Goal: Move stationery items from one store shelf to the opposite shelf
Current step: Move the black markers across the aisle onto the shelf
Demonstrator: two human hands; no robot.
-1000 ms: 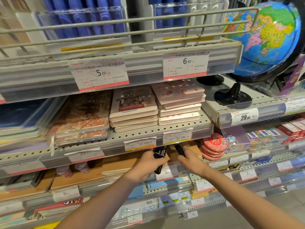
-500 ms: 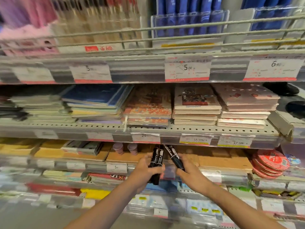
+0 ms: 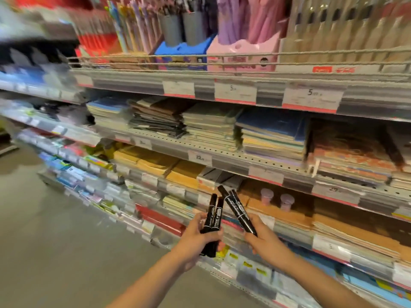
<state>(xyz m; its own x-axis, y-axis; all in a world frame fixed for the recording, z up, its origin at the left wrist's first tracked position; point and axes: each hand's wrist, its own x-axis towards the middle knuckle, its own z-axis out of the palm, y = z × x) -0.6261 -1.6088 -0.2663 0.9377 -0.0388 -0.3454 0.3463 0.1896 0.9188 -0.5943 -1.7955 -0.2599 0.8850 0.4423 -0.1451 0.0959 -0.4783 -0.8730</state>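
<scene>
**Markers lifted off the shelf, carry under way**

Since the earlier frame, both hands have been drawn back from the shelf and the view has been swung leftward along the aisle, so the globe and red tape rolls are no longer seen. Two black cylindrical plastic markers (image 3: 212, 221) are clamped in the curled fingers of the left hand (image 3: 198, 241), caps pointing up. Two more black markers with white label print (image 3: 238, 211) are pinched by the right hand (image 3: 264, 237), tilted up and to the left so their caps lie just beside the caps of the first pair. Both bundles are held in front of the grey perforated metal shelf (image 3: 233, 156), below its stacked notebooks and level with the tan paper pads under it. Left of that shelf, grey floor (image 3: 55, 230) is seen; much of that side is blurred.

Pick-up appears finished for these four markers. Carrying them across and setting them on the opposite shelf, which is not in view, is judged to remain.
</scene>
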